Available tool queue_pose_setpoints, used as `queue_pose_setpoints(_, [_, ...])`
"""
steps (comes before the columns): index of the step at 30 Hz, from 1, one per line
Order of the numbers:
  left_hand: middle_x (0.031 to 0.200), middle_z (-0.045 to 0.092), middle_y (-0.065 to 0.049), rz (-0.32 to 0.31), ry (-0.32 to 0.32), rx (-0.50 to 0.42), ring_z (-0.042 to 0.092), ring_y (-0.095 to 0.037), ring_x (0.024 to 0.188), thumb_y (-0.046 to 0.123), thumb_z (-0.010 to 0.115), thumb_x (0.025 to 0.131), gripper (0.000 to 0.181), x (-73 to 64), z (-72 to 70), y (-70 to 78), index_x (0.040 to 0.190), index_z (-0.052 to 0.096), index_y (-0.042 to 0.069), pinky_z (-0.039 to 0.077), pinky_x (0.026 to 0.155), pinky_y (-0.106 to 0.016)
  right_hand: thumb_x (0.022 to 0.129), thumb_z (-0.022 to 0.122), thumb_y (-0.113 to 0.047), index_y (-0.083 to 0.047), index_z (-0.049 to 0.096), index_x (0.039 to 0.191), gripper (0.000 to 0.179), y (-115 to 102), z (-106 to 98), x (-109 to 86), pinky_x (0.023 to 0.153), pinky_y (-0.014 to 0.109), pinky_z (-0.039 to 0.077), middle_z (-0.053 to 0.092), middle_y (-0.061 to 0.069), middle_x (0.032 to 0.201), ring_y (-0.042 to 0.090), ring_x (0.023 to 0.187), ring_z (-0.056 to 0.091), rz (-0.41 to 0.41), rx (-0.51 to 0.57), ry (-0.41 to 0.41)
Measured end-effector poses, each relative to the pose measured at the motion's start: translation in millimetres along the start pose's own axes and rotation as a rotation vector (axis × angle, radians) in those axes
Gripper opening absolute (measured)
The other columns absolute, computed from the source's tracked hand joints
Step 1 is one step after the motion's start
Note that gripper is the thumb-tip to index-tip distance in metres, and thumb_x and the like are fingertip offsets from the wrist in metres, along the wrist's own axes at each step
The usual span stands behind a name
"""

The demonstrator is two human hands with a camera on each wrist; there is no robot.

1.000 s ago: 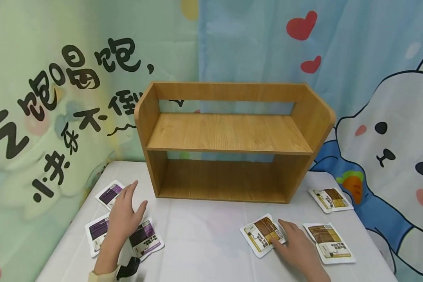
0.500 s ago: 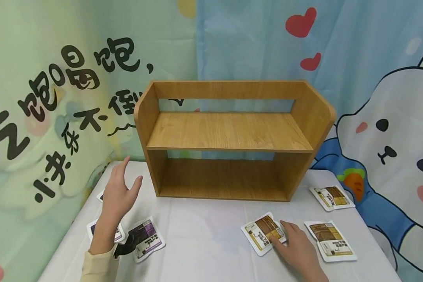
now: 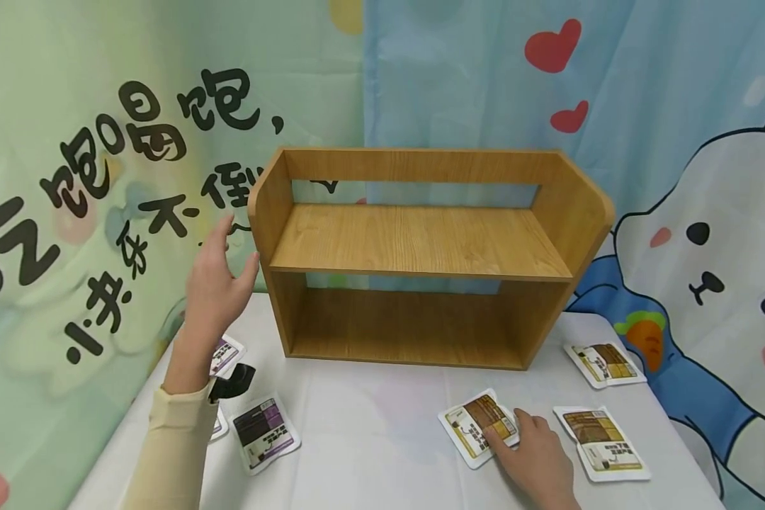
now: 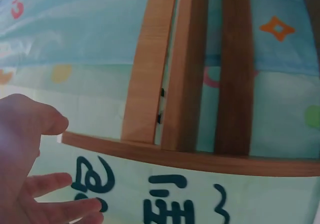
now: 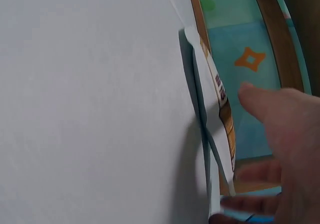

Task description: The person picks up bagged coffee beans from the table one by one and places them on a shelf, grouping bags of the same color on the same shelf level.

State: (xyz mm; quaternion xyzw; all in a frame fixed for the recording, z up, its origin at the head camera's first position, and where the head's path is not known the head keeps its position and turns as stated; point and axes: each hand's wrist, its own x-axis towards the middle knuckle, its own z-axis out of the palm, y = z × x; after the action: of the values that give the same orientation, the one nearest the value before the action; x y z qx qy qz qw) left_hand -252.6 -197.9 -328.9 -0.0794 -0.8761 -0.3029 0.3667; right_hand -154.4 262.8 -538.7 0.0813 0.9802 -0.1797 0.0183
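The left hand (image 3: 219,290) is held raised beside the left end of a two-tier wooden shelf (image 3: 421,241), with its thumb and fingers spread and nothing gripped; whether the shelf is touched by the thumb cannot be told. A pale yellow sleeve (image 3: 175,446) is worn on that arm, and a black strap (image 3: 232,382) is seen at the wrist. The right hand (image 3: 535,453) is placed low over the bench (image 3: 363,439), at the right edge of a brown-and-yellow sachet (image 3: 474,428) lying in front of the shelf. Its thumb is held apart from the fingers, above the printed face in the right wrist view; whether the sachet's edge is touched by the fingertips cannot be told. Farther right, two more sachets of that colouring are laid out, a near one (image 3: 602,444) and a far one (image 3: 605,365). On the left, a purple-and-black sachet (image 3: 266,433) is set face up, and another purple sachet (image 3: 227,355) is partly hidden by the left arm. Printed curtains (image 3: 446,85) are hung behind.
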Motion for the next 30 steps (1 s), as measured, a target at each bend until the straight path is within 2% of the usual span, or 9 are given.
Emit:
queue_pose_setpoints(4, [0.143,0.048,-0.015,0.019,0.017,0.014,0.049,-0.034,0.126,0.018,0.063,0.093,0.061,23.1,0.7,6.1,0.148,0.039,0.009,0.042,0.097,-0.052,0.08,0.042,-0.083,0.012,0.039,0.136,0.111,-5,1,-1.3,0.074,0.062,0.046,0.046,0.04,0.113,0.053,0.096,0.054,0.091,0.02,-0.001])
queue_pose_setpoints(8, [0.143,0.049,-0.014,0.017,0.001,0.027,0.047,-0.031,0.129,0.021,0.062,0.094,0.06,40.3,8.5,9.3,0.148,0.039,0.009,0.04,0.099,-0.05,0.077,0.037,-0.087,0.014,0.038,0.135,0.116,-6,2,-4.7,0.069,0.059,0.047,0.047,0.039,0.106,0.049,0.086,0.057,0.161,0.032,-0.024])
queue_pose_setpoints(11, [0.138,0.052,-0.015,0.011,0.007,0.006,0.051,-0.03,0.124,0.022,0.061,0.094,0.058,50.7,16.6,10.2,0.147,0.041,0.008,0.046,0.094,-0.047,0.073,0.032,-0.09,0.014,0.037,0.134,0.121,-11,1,-5.6,0.069,0.059,0.048,0.049,0.038,0.102,0.048,0.085,0.058,0.197,0.027,-0.058])
queue_pose_setpoints(17, [0.12,0.064,-0.019,0.005,0.035,-0.064,0.065,-0.033,0.099,0.023,0.061,0.095,0.052,63.3,30.3,7.5,0.142,0.046,0.009,0.054,0.077,-0.046,0.069,0.031,-0.094,0.014,0.036,0.135,0.127,-27,3,-0.7,0.07,0.059,0.048,0.051,0.035,0.099,0.046,0.084,0.058,0.216,0.025,-0.089])
queue_pose_setpoints(25, [0.111,0.067,-0.021,-0.017,0.03,-0.08,0.066,-0.034,0.079,0.024,0.058,0.097,0.048,69.0,36.6,-2.7,0.142,0.049,0.014,0.052,0.064,-0.047,0.073,0.049,-0.085,0.009,0.039,0.137,0.114,-46,8,9.9,0.068,0.058,0.048,0.048,0.036,0.104,0.046,0.081,0.058,0.194,0.035,-0.085])
queue_pose_setpoints(30, [0.112,0.067,-0.02,-0.005,-0.008,-0.073,0.066,-0.033,0.078,0.024,0.056,0.098,0.046,75.2,34.7,-2.8,0.142,0.049,0.013,0.053,0.067,-0.046,0.075,0.069,-0.067,0.004,0.043,0.138,0.099,-52,16,19.1,0.066,0.054,0.049,0.049,0.033,0.104,0.04,0.074,0.059,0.143,0.06,-0.064])
